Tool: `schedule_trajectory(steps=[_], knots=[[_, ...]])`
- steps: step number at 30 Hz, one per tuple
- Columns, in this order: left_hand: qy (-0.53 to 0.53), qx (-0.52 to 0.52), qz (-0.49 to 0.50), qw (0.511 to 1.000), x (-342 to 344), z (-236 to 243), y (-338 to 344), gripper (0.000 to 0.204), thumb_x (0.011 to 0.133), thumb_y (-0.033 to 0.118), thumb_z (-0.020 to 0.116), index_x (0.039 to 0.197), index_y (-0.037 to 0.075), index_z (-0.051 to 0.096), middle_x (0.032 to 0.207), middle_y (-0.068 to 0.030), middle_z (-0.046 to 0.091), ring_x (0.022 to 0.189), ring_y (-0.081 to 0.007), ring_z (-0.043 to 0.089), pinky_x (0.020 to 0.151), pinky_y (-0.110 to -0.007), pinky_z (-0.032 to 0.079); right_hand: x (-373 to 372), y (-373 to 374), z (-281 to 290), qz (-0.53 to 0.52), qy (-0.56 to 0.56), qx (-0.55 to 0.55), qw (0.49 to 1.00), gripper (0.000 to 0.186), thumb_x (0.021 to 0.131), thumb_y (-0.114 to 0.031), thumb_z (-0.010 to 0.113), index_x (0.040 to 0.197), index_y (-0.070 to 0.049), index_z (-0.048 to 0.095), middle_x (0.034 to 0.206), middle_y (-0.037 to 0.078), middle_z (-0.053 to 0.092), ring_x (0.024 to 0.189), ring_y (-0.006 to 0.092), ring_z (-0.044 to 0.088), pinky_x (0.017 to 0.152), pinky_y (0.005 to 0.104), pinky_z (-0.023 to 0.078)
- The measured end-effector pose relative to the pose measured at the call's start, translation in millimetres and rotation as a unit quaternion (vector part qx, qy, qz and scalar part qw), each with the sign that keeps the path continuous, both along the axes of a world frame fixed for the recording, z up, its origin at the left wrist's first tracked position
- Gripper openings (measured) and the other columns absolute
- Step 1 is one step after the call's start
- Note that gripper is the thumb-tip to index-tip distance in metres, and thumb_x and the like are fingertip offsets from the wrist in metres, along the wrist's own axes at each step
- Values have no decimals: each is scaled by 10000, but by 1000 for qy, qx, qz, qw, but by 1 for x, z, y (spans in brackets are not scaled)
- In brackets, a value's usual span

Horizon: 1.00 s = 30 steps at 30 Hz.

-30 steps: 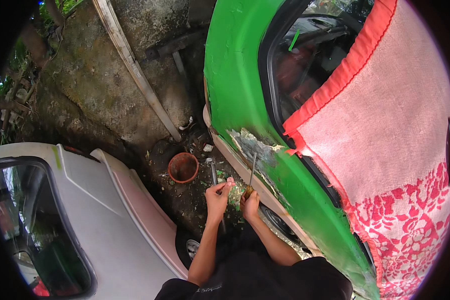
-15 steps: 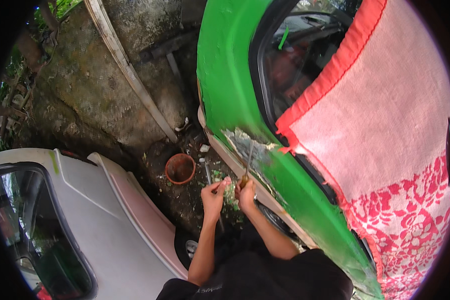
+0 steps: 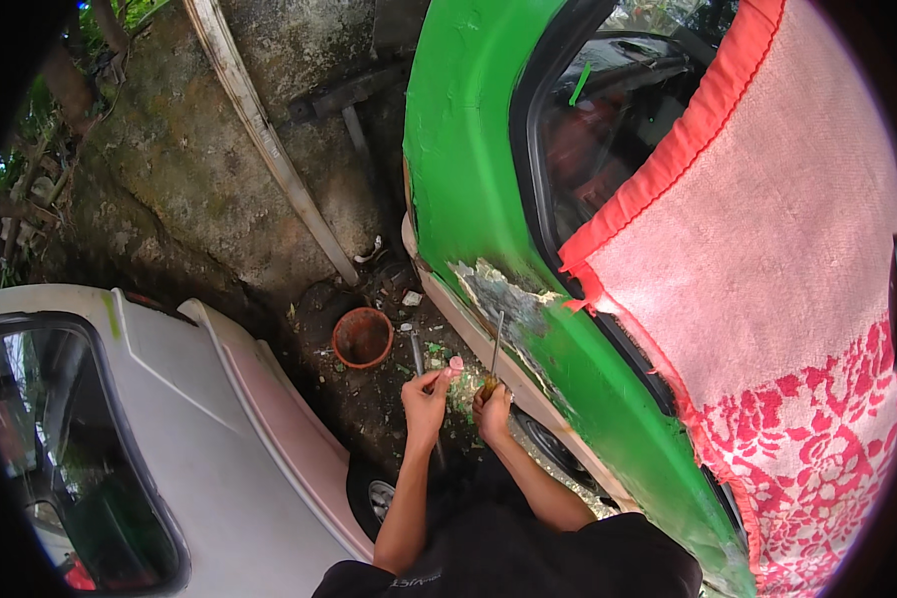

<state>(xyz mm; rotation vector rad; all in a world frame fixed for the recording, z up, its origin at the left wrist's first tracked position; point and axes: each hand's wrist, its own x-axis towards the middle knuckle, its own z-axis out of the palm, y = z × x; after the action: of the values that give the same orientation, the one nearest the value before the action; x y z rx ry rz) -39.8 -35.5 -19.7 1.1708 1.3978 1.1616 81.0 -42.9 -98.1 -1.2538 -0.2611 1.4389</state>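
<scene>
- Biggest change from half a second earlier: the right hand [image 3: 492, 414] had dropped back toward the body, taking the screwdriver [image 3: 496, 344] with it.
- Its tip had been over the middle of the chipped patch [image 3: 505, 297] on the green car [image 3: 465, 189]; now it only lined up with the patch's lower edge. Couldn't tell if it touched metal.
- My read for the work in hand: a pause between strokes, with the blade off the main damage.
- Right-hand grip: fingers wrapped firmly around the amber-brown handle, shaft pointing up.
- Left-hand grip: the left hand [image 3: 425, 404] was pinching a small pinkish lump [image 3: 455, 365] between thumb and fingers, just beside the screwdriver handle but apart from it. Too small to say what the lump was.
- The patch itself sat by the green car's lower edge, below the window's bottom corner, near the red-trimmed corner of the pink towel [image 3: 747, 249].
- Greenish flakes [image 3: 460, 396] were scattered on the ground along that edge, with a terracotta pot [image 3: 363, 339] and a metal tube [image 3: 417, 349] nearby.
</scene>
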Motion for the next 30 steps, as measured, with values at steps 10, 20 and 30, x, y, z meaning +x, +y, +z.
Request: schedule_trajectory(steps=[10, 20, 30], knots=[[-1, 18, 3, 1000, 3, -4, 8, 245, 951, 249, 654, 927, 32, 765, 583, 89, 347, 496, -24, 306, 430, -246, 216, -4, -7, -5, 22, -46, 32, 998, 535, 1000, -405, 203, 600, -107, 398, 462, 12, 346, 354, 132, 278, 343, 278, 212], [-1, -4, 5, 1000, 0, -2, -6, 252, 943, 273, 666, 930, 43, 769, 607, 87, 353, 507, -23, 293, 428, -242, 239, 1, -4, 14, 6, -15, 21, 1000, 536, 992, -428, 212, 590, -114, 376, 459, -4, 329, 344, 120, 254, 336, 277, 192], [-4, 10, 6, 1000, -1, 0, 2, 250, 945, 275, 661, 941, 52, 773, 578, 87, 333, 479, -23, 297, 427, -242, 212, 5, 15, 28, -8, -3, 58, 998, 524, 1009, -401, 204, 622, -103, 393, 466, 5, 334, 353, 118, 273, 344, 284, 208]])
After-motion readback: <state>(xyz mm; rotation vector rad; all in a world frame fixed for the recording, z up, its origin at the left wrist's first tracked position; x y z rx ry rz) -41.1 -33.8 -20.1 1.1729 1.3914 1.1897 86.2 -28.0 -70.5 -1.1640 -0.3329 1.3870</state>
